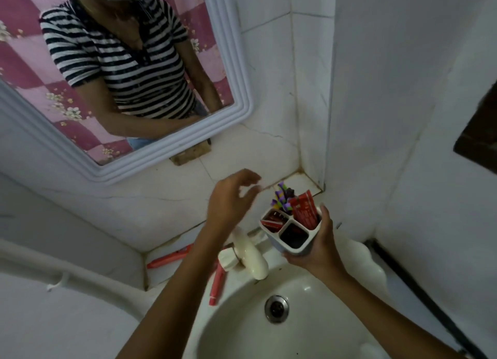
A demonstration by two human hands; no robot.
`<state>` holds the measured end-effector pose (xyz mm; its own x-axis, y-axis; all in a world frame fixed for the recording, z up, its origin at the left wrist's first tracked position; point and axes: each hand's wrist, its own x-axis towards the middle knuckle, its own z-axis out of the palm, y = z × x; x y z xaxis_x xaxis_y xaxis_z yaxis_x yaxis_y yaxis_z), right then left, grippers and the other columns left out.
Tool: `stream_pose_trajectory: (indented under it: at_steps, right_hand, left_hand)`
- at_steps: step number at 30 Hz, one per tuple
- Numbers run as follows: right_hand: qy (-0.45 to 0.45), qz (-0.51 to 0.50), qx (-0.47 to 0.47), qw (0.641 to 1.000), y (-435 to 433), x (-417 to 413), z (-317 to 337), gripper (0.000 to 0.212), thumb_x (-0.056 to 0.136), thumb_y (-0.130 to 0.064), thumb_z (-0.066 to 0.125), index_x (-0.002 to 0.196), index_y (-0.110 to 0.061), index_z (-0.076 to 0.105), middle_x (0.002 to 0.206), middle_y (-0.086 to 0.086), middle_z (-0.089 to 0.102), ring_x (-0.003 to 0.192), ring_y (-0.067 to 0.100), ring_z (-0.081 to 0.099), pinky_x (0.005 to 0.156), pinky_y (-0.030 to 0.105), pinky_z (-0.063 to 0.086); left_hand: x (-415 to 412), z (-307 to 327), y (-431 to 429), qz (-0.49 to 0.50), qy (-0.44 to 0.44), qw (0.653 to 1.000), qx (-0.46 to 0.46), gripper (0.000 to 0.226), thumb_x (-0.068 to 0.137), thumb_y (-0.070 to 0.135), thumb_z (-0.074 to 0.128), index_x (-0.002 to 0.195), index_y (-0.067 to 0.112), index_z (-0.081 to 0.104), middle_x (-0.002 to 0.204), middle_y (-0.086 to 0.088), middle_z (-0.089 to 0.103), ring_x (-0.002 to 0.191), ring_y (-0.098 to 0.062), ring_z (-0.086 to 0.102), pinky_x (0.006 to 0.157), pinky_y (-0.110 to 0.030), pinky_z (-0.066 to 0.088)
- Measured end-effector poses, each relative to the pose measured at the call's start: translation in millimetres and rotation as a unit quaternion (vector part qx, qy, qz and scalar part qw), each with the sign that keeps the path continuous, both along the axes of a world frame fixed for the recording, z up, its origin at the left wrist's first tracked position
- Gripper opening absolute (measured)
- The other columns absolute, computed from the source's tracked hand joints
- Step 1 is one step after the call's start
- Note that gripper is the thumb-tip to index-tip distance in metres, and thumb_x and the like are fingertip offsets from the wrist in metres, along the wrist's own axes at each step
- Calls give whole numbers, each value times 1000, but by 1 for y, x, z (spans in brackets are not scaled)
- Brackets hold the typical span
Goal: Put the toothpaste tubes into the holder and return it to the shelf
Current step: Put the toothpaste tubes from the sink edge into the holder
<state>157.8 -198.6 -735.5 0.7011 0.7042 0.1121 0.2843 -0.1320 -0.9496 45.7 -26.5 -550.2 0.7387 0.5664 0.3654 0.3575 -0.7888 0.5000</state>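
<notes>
White tiled wall [269, 89] all round, corner shelf [301, 182] tucked into the angle at the back, bare and waiting. Mirror [236, 70] up left in its white frame. Below, wide pale sink [242, 318] with the drain [276, 308] dead centre, cream tap [251, 253] arching over the basin.

Over to the holder [291, 231]: white, three compartments, raised above the sink's back edge, just in front of and below the shelf. Right hand [320, 247] clamped round it from underneath and the far side, fingers wrapped on the wall, thumb up along the rim, probably to keep it level while the contents stand loose. Red toothpaste tube [304, 210] upright in the far right compartment, leaning a little; second red tube [271, 220] lying lower in the left compartment. Purple toothbrushes [282, 197] poking out at the back. Front compartment dark, apparently empty.

Left hand [231, 200] hovering beside the holder, fingers spread apart and curled, gripping nothing, looks like a release just off the rim or a steadying reach, hard to call.

Down on the ledge: two pink tube-like items [169, 257], one along the wall, one [216, 286] beside the tap, partly hidden by the forearm. Toothpaste or not, cannot tell. If tubes, loading not finished; otherwise only the lift onto the shelf left.
</notes>
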Motion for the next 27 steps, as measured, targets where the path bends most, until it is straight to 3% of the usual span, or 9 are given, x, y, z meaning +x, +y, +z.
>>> stream_pose_trajectory:
  at_steps: [2, 4, 8, 10, 13, 16, 19, 23, 27]
  right_hand:
    - [4, 3, 3, 1000, 2, 2, -9, 154, 42, -32, 102, 163, -22, 7, 156, 10, 35, 140, 23, 50, 111, 46, 51]
    - [4, 3, 9, 1000, 3, 0, -4, 153, 41, -22, 105, 162, -19, 11, 153, 6, 34, 136, 21, 52, 110, 42, 50]
    - [-12, 3, 29, 1000, 2, -1, -8, 152, 41, -23, 105, 160, -29, 11, 147, -2, 31, 135, 20, 50, 107, 37, 49]
    - [-15, 3, 23, 1000, 2, -1, -8, 153, 42, -24, 106, 161, -34, 9, 147, -5, 29, 136, 20, 49, 108, 41, 50]
    - [11, 14, 29, 999, 1, -1, -6, 154, 44, -20, 106, 156, -52, 6, 150, -13, 28, 140, 20, 47, 112, 46, 48]
    - [15, -1, 26, 1000, 2, 0, -4, 154, 40, -21, 105, 154, -54, 7, 138, -26, 24, 136, 18, 47, 111, 44, 49]
    - [-5, -5, 2, 1000, 3, 0, -8, 156, 41, -12, 106, 162, -23, 9, 143, -11, 24, 132, 14, 46, 107, 36, 47]
    - [7, 2, 3, 1000, 3, -2, -6, 155, 42, -12, 106, 162, -21, 7, 149, -6, 32, 123, -6, 52, 107, 28, 48]
    - [17, -1, -35, 999, -10, 11, -1, 149, 39, -27, 109, 157, -38, 20, 150, -3, 45, 129, -3, 56, 100, 21, 55]
  left_hand:
    - [-39, -16, 31, 79, 55, 995, 37, 21, 87, 23, 66, 108, 27, 67, 108, 6, 73, 97, -11, 67, 79, -28, 55]
    - [-83, -38, 61, 151, 229, 961, 26, 39, 85, 20, 65, 123, 30, 61, 129, 4, 64, 116, -16, 60, 91, -29, 50]
    - [-151, -88, 88, 180, 545, 819, -21, 52, 87, 22, 59, 137, 24, 47, 143, -4, 51, 129, -24, 51, 105, -37, 45]
    - [-171, -116, 92, 165, 564, 807, 60, 44, 89, 20, 53, 133, 22, 51, 129, -7, 61, 115, -27, 61, 95, -39, 52]
    - [-189, -147, 98, 129, 522, 824, 178, 19, 77, 18, 51, 92, 15, 62, 67, -9, 63, 51, -29, 65, 44, -37, 55]
    - [-165, -119, 87, 43, 567, 810, 143, 33, 80, 25, 65, 112, 17, 63, 99, -8, 70, 86, -29, 71, 69, -36, 55]
    - [-128, -81, 76, 71, 494, 866, 24, 33, 85, 30, 62, 116, 20, 58, 114, -6, 66, 103, -24, 63, 81, -32, 50]
    - [-75, -15, 40, 95, 111, 985, -90, 14, 82, 17, 72, 90, 21, 60, 78, 14, 65, 73, 2, 67, 67, -17, 54]
    - [-6, 48, -29, -49, -103, 979, -171, 16, 84, 4, 71, 95, 6, 60, 82, 9, 67, 74, 3, 70, 64, -11, 55]
